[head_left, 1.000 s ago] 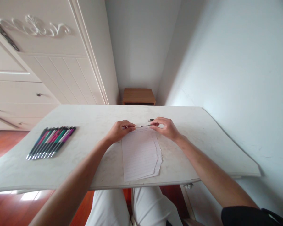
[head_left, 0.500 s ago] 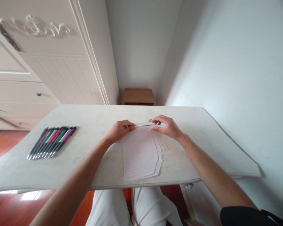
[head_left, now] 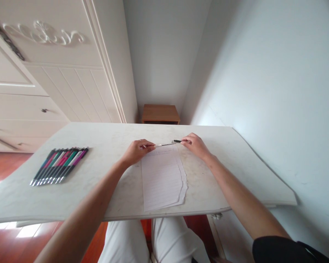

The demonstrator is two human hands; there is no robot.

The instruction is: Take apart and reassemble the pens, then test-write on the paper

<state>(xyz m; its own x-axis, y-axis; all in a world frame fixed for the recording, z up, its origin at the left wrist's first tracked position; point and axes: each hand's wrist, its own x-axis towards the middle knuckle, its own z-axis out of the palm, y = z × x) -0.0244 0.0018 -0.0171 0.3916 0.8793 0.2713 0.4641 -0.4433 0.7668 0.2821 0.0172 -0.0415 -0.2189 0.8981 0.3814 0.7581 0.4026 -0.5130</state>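
Note:
My left hand [head_left: 136,151] rests on the white table [head_left: 104,142] at the top left corner of a stack of torn lined paper sheets [head_left: 161,179]. Its fingers pinch the white end of a thin pen refill [head_left: 164,144] that lies across above the paper. My right hand [head_left: 195,144] is just right of the refill, fingers closed on a small black pen part [head_left: 177,141] near the refill's tip.
A row of several pens [head_left: 60,165] with coloured barrels lies at the table's left. A white wardrobe with drawers [head_left: 44,84] stands to the left. A wooden side table [head_left: 160,114] sits beyond the far edge. A pale wall runs along the right.
My right hand let go of the refill's right end, shifted right and back, and now grips the small black part. My left hand kept its pinch on the refill.

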